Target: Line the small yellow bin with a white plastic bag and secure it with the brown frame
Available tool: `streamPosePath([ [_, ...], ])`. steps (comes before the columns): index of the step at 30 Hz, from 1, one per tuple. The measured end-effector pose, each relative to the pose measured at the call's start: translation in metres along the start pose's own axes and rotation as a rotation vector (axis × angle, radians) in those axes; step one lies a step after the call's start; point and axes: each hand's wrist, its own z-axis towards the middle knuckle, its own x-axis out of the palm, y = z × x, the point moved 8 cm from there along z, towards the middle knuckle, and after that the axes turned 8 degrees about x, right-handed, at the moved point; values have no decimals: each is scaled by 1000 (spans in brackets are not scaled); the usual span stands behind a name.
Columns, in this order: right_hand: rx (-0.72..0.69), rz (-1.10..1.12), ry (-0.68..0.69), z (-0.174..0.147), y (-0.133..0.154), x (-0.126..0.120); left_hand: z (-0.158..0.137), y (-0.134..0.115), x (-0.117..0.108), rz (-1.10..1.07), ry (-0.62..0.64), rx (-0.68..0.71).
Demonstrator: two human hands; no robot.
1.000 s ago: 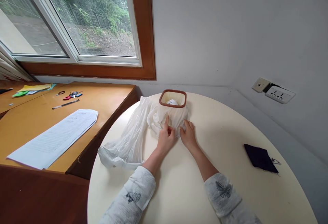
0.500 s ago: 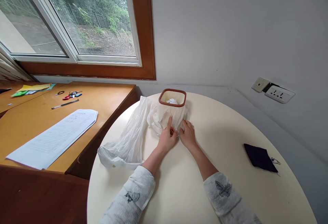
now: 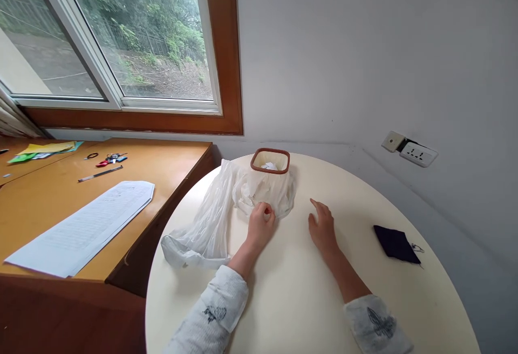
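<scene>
A small bin [image 3: 270, 160] with a brown rim stands at the back of the round table, with crumpled white paper [image 3: 269, 165] inside. A thin whitish plastic bag [image 3: 283, 203] gathers loosely around its lower part. At the front of that gathered plastic, my left hand [image 3: 261, 224] is closed, thumb and forefinger pinched together on its edge. My right hand [image 3: 322, 227] hovers over the table to the right of the bin, fingers apart and holding nothing. To the left spreads a long, crumpled stretch of white plastic [image 3: 206, 219]; whether it joins the gathered part is unclear.
A dark cloth piece [image 3: 396, 243] with loose threads lies at the right of the round table [image 3: 291, 300]. On the wooden desk [image 3: 174, 154] are paper sheets [image 3: 89, 227], a pen [image 3: 100, 174] and scissors [image 3: 107, 163]. A wall socket [image 3: 418, 154] sits at right.
My right hand has let go of the plastic by the bin and moved right, its fingers opening. My left hand has drawn slightly toward me and its fingers have curled in. The view has shifted slightly.
</scene>
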Motion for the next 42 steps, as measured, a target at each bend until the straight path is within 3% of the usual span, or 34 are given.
streamPosePath([
  [5, 131, -385, -124, -15, -62, -65, -13, -9, -6, -12, 10, 33],
  [8, 254, -556, -115, -28, -100, -95, -23, -15, -11, -29, 29, 51],
  [13, 316, -698, 105, -50, -135, -100, -39, -26, -21, -45, 50, 68],
  [18, 279, -728, 155, -60, -138, -99, -54, -41, -40, -46, 68, 57],
  [23, 170, -725, 127, -79, -119, -100, -68, -54, -66, -68, 56, 14],
  [29, 59, -687, 100, -121, -66, -88, -77, -47, -89, -127, -7, -100],
  [35, -95, -603, 176, -150, 4, -53, -80, -33, -88, -256, -11, -226],
  [42, -196, -486, 333, -157, 75, -9, -76, -31, -98, -156, -72, -202],
])
